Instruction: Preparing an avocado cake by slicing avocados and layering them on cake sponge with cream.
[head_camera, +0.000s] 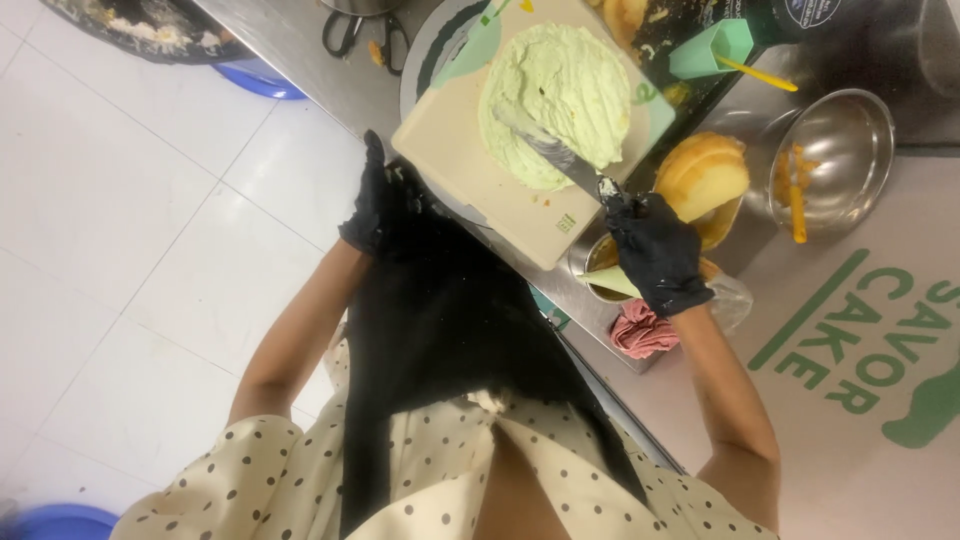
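Note:
A round cake (560, 95) covered in pale green cream sits on a beige board (470, 155) on a turntable. My right hand (655, 250), in a black glove, grips a long metal spatula (560, 160) whose blade lies flat against the cream on the cake's near side. My left hand (380, 205), also in a black glove, rests at the edge of the turntable near the board's corner, fingers spread, holding nothing.
A steel bowl (835, 150) with orange bits stands right of the cake. A yellow sponge cake (705, 175) sits beside it. A green piping bag (715, 45), scissors (365, 35), a metal cup (600, 265) and a pink cloth (640, 330) lie nearby. White floor tiles (130, 220) are left.

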